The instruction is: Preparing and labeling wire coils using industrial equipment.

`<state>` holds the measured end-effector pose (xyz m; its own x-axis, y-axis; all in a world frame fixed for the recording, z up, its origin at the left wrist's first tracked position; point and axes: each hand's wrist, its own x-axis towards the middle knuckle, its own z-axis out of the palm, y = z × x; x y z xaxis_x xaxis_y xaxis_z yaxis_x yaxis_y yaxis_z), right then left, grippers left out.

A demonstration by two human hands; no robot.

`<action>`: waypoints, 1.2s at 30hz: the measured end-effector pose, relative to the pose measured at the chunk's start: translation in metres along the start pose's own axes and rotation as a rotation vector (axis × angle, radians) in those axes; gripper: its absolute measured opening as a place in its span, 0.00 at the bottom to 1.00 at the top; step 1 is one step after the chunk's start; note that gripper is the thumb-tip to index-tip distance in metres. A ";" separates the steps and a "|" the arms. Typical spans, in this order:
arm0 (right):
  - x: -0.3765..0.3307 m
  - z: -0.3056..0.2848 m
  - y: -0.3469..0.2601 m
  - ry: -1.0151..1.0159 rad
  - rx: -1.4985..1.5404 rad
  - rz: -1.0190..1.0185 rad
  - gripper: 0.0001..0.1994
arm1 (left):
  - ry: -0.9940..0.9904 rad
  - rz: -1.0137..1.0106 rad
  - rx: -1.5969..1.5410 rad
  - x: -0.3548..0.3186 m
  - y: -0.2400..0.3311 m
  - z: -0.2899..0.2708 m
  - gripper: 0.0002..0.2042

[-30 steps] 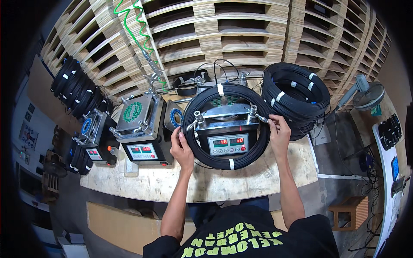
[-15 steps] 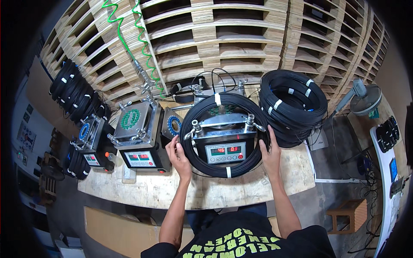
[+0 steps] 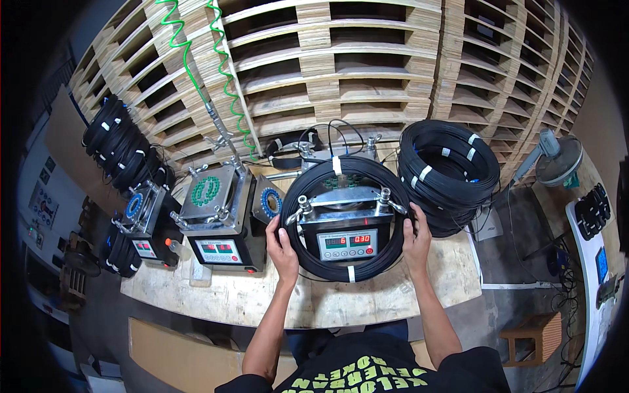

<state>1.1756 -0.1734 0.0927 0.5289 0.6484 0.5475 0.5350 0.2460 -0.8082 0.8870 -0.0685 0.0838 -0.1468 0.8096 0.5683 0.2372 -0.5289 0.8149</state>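
Note:
A ring-shaped coil of black cable (image 3: 377,265), bound with white tape at top and bottom, stands tilted at a metal-topped machine (image 3: 347,215) with a lit display panel. The panel shows through the ring. Two of the machine's clamp bolts overlap the coil's sides; how the coil rests on it I cannot tell. At the coil's left side, my left hand (image 3: 284,255) holds the rim, fingers up along the outer edge. On the opposite side my right hand (image 3: 417,242) grips the rim, thumb in front and fingers partly hidden.
A stack of black cable coils (image 3: 445,190) stands right of the machine. Leftward are a larger machine with a green ring (image 3: 206,190), a smaller one with a blue ring (image 3: 134,205), and a small orange-capped bottle (image 3: 173,245). Wooden pallets (image 3: 367,62) rise behind the wooden table (image 3: 216,304).
The whole scene sits slightly lower in the picture. Digits on the machine's display have changed. Both hands remain at the coil's sides.

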 end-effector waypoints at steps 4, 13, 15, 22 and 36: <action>0.023 0.006 0.005 0.054 -0.016 -0.173 0.18 | -0.114 -0.051 -0.012 0.019 0.002 -0.009 0.16; 0.048 0.012 0.014 -0.067 0.197 0.074 0.17 | -0.191 0.135 0.060 0.038 0.025 0.006 0.22; 0.053 0.012 0.016 -0.122 0.330 0.181 0.18 | -0.193 0.121 0.087 0.036 0.026 0.010 0.26; 0.055 0.026 0.018 0.020 0.245 0.044 0.22 | -0.126 0.157 0.141 0.034 0.020 0.017 0.29; 0.046 0.016 -0.008 0.165 0.093 0.001 0.15 | -0.050 0.144 0.208 0.036 0.034 -0.003 0.20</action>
<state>1.1848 -0.1338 0.1211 0.6345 0.5234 0.5688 0.4753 0.3161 -0.8211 0.8868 -0.0586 0.1323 -0.0504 0.7439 0.6663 0.4450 -0.5806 0.6818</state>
